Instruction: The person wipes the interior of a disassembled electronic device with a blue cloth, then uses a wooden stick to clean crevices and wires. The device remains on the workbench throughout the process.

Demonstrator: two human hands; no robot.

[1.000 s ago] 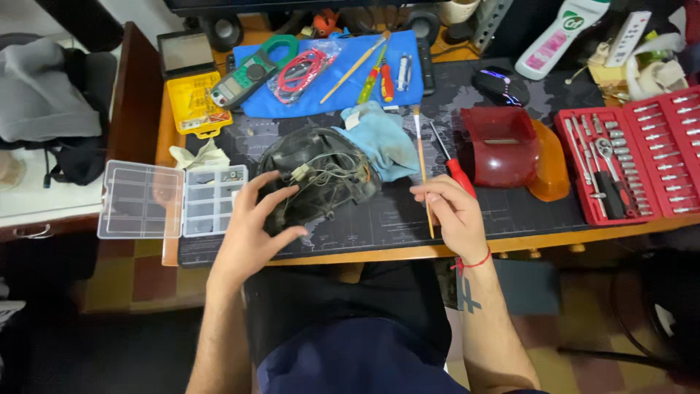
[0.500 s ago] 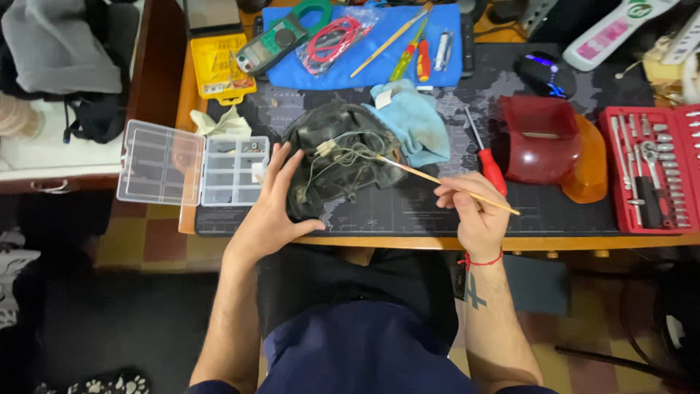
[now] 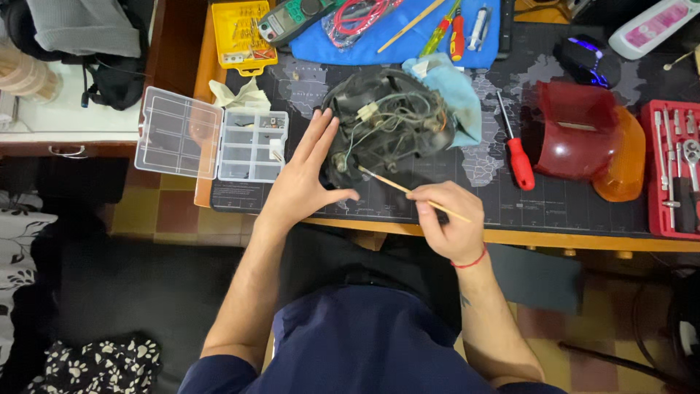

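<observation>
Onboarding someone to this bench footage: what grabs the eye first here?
Dead centre on the dark desk mat sits a black housing full of tangled wires, with the left hand flat against its side and the right hand pointing a thin wooden brush into it. To its right lie a red-handled screwdriver and a red and orange lamp lens; to its left stands an open clear parts box.

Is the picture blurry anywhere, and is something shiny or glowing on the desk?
Head view: mostly sharp, and the wires inside the black housing show clearly; the thin brush in the right hand is crisp, and the left hand too. The red lens cover shows a soft shine, the computer mouse glows blue, and the floor below the desk is dim.
</observation>
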